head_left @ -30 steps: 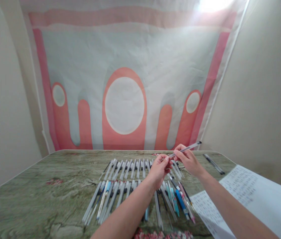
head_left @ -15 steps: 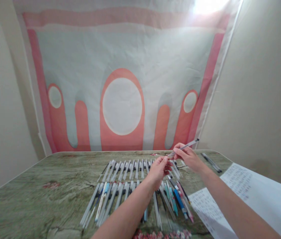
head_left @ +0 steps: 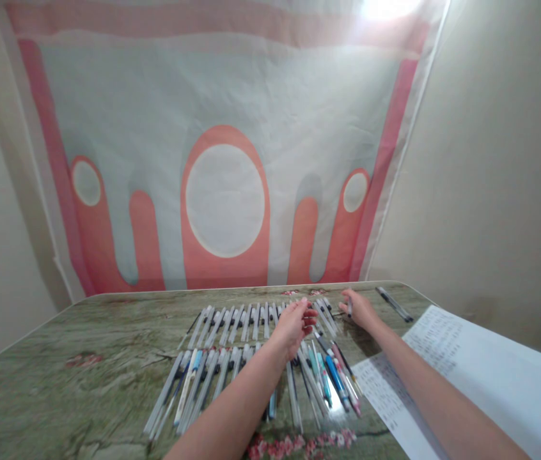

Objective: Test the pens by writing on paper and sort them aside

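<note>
My left hand hovers over the pens near the middle of the table, its fingers loosely curled and apart, with nothing seen in it. To its right, my right hand is closed around a pen, of which only a short grey piece shows between the fingers. Clear-barrelled pens lie side by side in a back row, partly hidden by my left hand. Nearer to me is a second row, with more clear pens, a blue pen and a pink pen at its right end.
Two sheets of paper with writing lie on the right, under my right forearm. Apart from the rows, dark-tipped pens rest near the back right edge. The wood-patterned table ends at a wall with a hanging cloth.
My hands have moved apart. The right one has gone down and turned with the pen, which was pointing up to the right between both hands. The view has shifted slightly right.
</note>
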`<state>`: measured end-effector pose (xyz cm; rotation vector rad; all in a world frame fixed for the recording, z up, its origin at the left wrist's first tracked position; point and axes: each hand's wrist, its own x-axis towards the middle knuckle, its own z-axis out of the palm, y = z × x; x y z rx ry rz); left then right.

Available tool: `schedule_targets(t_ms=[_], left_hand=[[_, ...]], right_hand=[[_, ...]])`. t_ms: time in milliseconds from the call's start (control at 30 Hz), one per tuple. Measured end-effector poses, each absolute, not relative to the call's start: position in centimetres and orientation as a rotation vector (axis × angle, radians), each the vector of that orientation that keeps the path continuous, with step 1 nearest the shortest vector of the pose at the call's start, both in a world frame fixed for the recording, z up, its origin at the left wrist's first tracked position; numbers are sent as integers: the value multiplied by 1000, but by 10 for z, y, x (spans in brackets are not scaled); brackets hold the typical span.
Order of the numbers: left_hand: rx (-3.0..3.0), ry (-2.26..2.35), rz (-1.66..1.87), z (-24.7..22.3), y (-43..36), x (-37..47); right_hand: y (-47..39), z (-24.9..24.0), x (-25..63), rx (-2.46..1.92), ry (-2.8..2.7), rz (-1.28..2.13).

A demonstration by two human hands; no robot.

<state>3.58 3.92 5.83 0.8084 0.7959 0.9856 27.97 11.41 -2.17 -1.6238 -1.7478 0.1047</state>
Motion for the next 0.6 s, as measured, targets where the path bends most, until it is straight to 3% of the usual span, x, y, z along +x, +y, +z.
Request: schedule_targets(t_ms=[267,467,600], left_hand=[[819,824,982,54,41,36],[852,839,1029,48,43,36],[861,769,1071,48,42,37]], right_hand=[[106,-15,271,-1590,-1779,153],[88,39,230,-1088,-1831,554],[62,72,196,-935,-1932,553]])
